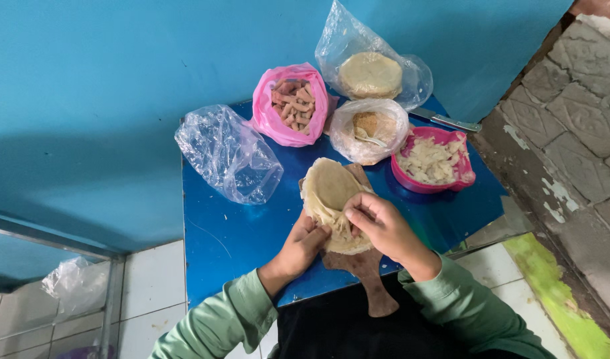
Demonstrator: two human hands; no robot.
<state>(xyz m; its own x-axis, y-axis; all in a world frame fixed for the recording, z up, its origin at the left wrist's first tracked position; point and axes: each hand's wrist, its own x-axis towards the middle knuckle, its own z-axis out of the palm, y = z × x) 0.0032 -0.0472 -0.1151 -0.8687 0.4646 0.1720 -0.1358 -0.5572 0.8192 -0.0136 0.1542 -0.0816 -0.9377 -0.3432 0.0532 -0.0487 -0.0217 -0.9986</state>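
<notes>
Blue counter [238, 233], small, set against a blue wall. Wooden board [365, 266] at its near edge, handle toward the person. On the board a round, pale dough wrapper [328, 189], flat, its near edge folded up.

Left hand [302, 246] at the wrapper's near-left edge; fingers curled closed, pinching the fold. Right hand [381, 226] over the near-right part; fingers [355, 216] bent down, pressing the folded dough. The wrapper's far half lies bare beyond both hands.

Behind, well apart from the hands: clear empty bag [228, 153] at left, pink bag [290, 103] of short sticks, clear bag with a wrapper stack [371, 74], bag of crumbs [368, 127], pink bowl [464, 174] of shredded filling, knife [448, 120].
</notes>
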